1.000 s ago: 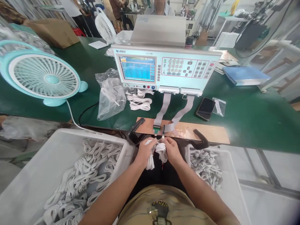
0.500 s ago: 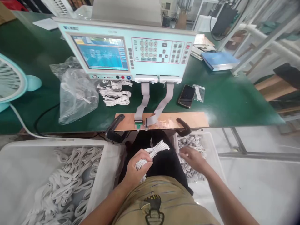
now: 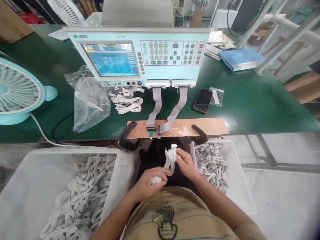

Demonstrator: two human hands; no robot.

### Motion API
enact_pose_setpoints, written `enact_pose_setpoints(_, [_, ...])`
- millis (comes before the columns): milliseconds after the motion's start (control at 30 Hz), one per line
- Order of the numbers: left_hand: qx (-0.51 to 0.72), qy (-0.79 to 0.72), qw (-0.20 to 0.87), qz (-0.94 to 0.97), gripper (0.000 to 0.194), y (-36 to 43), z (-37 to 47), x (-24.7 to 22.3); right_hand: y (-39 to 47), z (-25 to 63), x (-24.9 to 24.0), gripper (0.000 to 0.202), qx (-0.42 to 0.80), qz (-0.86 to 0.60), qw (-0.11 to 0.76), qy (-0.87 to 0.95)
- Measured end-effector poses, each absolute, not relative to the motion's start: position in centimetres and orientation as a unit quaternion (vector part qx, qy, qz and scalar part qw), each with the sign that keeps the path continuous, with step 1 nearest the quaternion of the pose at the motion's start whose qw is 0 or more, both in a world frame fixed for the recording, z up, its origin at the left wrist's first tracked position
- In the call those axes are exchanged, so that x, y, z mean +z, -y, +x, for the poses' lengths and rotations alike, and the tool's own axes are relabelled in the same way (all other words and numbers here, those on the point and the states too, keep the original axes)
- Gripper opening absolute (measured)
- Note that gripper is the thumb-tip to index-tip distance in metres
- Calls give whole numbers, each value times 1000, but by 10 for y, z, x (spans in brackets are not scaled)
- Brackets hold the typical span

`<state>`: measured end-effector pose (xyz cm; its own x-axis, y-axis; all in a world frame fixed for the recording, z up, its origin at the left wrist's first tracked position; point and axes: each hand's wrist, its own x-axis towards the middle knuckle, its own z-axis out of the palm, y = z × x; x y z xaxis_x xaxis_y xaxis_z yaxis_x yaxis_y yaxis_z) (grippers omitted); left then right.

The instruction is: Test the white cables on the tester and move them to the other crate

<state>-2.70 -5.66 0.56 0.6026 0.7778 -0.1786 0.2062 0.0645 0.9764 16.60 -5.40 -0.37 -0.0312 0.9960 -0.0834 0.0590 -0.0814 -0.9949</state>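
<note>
My left hand [image 3: 151,181] is wrapped round a coiled bundle of white cable [image 3: 170,159] in front of my lap. At the bundle's upper end, by its white connector [image 3: 174,146], my right hand [image 3: 185,162] pinches the cable. Beyond my hands, a wooden strip [image 3: 185,127] runs along the table edge under two black clamps. Two grey ribbon cables [image 3: 156,106] come down from the tester [image 3: 172,71] to small connectors on that strip.
White bins of coiled cables stand at the left [image 3: 95,152] and right [image 3: 246,186] below the green table [image 3: 255,110]. On it are a phone [image 3: 203,100], a plastic bag [image 3: 91,105], cable bundles [image 3: 128,105], a fan [image 3: 20,90] and a blue book [image 3: 241,59].
My right hand has moved left from above the right bin to the bundle and taken hold near its connector end. The bundle now points more upright. The view has shifted slightly.
</note>
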Motion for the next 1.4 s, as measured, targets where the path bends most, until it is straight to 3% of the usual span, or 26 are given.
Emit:
enact_pose_setpoints(133, [271, -572, 599, 491, 23, 40, -41, 5, 49, 160, -2, 22, 464, -485, 374, 640])
enact_pose_setpoints(200, [288, -576, 598, 476, 31, 31, -38, 6, 45, 154, -1, 21, 440, -452, 337, 699])
enact_pose_setpoints(300, [313, -550, 600, 489, 27, 22, -27, 4, 36, 145, -3, 20, 396, -424, 306, 755])
enact_pose_setpoints(500, [396, -589, 559, 428, 27, 12, -19, -11, 20, 131, -12, 21, 371, -489, 382, 691])
enact_pose_setpoints(667, [427, -597, 575, 362, 30, 8, -19, -19, 12, 121, -21, 18, 432, -542, 447, 565])
enact_pose_setpoints(900, [434, -583, 595, 343, 32, 2, -19, -23, 3, 118, -26, 24, 492, -560, 473, 469])
enact_pose_setpoints(1233, [304, -551, 578, 520, 26, -17, -46, 1, -3, 114, -9, 22, 617, -538, 482, 313])
enact_pose_setpoints(1400, [314, -547, 583, 512, 26, -23, -44, 3, -6, 113, -13, 20, 637, -519, 503, 269])
